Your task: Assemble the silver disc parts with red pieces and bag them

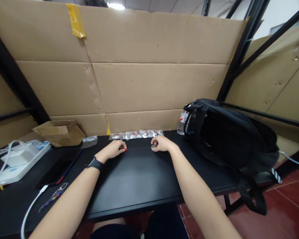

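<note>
Over the black tabletop point(142, 176), my left hand point(114, 148) has its fingertips closed on a small red piece point(126, 149), too small to name. My right hand point(162, 144) pinches a small round silvery disc point(153, 148) between thumb and fingers. Just beyond both hands, along the cardboard wall, lies a row of small clear plastic bags point(132, 135) with shiny round and red items inside. A dark watch point(94, 163) is on my left wrist.
At right stands a black backpack point(234, 132) beside a water bottle point(182, 123). Leftward are a paper bag point(62, 132), a clear plastic packet point(89, 141), a power strip point(20, 167), a phone point(58, 167) with a white cable, and a keyring point(54, 196). Cardboard point(139, 86) closes the back.
</note>
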A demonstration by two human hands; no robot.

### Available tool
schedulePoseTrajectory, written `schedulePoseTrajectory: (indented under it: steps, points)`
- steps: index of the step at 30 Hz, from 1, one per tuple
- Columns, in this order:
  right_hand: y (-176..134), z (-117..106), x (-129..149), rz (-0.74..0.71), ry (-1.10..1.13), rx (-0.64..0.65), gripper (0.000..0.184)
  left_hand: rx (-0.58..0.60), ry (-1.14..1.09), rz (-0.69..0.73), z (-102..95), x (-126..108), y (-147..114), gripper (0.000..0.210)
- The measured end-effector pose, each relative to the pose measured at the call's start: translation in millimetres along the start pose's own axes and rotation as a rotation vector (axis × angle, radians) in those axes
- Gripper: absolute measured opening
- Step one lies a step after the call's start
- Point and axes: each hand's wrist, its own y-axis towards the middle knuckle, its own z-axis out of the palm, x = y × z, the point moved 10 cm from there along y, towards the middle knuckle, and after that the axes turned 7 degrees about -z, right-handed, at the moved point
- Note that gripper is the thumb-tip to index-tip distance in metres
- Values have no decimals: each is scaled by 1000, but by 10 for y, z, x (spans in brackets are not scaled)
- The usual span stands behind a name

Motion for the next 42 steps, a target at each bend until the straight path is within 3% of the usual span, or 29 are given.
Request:
schedulePoseTrajectory:
  steps: [4,8,13,19,24,33,42]
  points:
    - [50,72,132,-20,-30,-16,48,9,-91,75,11,-239,-112,6]
    - [63,50,191,-11,-10,-63,52,-32,-144,62,-128,-323,-161,4]
    - [64,-16,402,-122,235,-149,44,-137,-209,34,-278,-352,-173,6]
    - [36,-152,804,-288,453,-370,32,-292,-165,63,-361,-410,-168,12]
    - [22,-102,963,-312,634,-483,34,-342,-193,124,-377,-543,-182,18]
    - [52,32,1000,-323,801,-481,33,-405,-167,152,-391,-683,-205,23]
    - [43,16,1027,-329,791,-463,31,-453,-99,154,-416,-713,-220,20]
